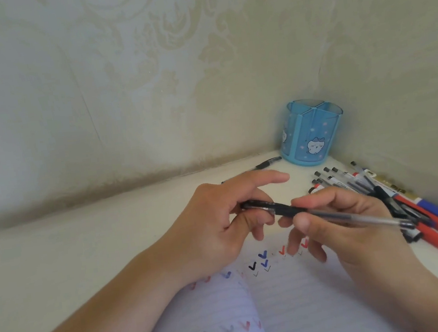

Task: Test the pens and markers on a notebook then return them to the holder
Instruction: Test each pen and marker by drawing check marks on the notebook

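A blue pen holder [311,132] with a cartoon print stood in the corner where the patterned walls met, on a pale desk [90,253]. Just left of the holder a single black pen [263,164] lay flat against the wall's foot. In front and to the right of the holder lay a heap of pens and markers [381,195], red and blue barrels among clear ones, most with their dark ends toward the holder. Nearer than the holder, an open notebook [284,301] carried rows of red, blue and black ticks, partly covered by both forearms.

Above the notebook, a clear gel pen [328,214] ran left to right, slightly downward toward the heap. The left hand [220,229] pinched its black cap end. The right hand [349,221] curled round the barrel.
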`<state>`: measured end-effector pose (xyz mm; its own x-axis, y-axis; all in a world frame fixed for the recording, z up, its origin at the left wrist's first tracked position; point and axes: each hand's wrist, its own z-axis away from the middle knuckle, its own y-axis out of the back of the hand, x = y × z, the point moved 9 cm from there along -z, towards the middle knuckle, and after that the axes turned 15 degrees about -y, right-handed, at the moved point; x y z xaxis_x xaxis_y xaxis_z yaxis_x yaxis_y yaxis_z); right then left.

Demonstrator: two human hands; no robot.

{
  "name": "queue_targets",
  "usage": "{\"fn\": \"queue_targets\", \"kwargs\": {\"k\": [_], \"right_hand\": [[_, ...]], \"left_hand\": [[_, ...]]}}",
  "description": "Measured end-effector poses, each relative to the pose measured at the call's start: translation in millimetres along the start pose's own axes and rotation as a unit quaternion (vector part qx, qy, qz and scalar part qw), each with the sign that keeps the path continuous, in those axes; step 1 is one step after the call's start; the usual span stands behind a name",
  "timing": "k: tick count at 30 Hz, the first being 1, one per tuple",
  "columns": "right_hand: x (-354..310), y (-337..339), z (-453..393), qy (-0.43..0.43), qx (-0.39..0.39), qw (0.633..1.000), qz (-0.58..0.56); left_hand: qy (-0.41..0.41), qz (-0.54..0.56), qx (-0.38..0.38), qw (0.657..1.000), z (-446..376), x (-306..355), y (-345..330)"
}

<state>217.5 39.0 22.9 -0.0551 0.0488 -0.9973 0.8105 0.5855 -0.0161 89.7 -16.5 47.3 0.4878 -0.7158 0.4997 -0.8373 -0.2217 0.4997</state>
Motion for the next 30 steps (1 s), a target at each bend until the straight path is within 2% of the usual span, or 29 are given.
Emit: {"fn": "queue_targets", "kwargs": {"k": [4,6,8,10,13,15,18,22,26,30], "right_hand": [[-19,15,1,0.072,0.021,0.997,0.036],[-36,36,4,0.120,0.083,0.978,0.151],[-44,66,2,0.114,0.183,0.919,0.330],[-43,102,-3,0.055,0.274,0.845,0.456],[-26,150,-12,-0.062,0.332,0.774,0.535],[-14,169,-16,-0.105,0.338,0.748,0.561],[-4,177,-18,-0.141,0.334,0.738,0.569],[-2,172,-19,-0.139,0.328,0.732,0.580],[-14,154,-16,-0.078,0.346,0.736,0.576],[-38,113,-5,0.008,0.347,0.756,0.555]], "left_hand": [[0.056,-0.044,-0.058,0.996,2,-13,-3],[0.091,-0.138,-0.090,0.982,8,-31,2],[0.114,-0.254,-0.113,0.954,15,-46,9],[0.165,-0.308,-0.163,0.923,23,-64,7],[0.249,-0.302,-0.225,0.892,39,-88,-1],[0.267,-0.293,-0.238,0.887,44,-96,-3],[0.253,-0.301,-0.243,0.887,41,-97,-4],[0.238,-0.306,-0.220,0.895,37,-93,0],[0.250,-0.305,-0.248,0.885,38,-97,-6],[0.219,-0.305,-0.201,0.905,28,-93,-1]]}}
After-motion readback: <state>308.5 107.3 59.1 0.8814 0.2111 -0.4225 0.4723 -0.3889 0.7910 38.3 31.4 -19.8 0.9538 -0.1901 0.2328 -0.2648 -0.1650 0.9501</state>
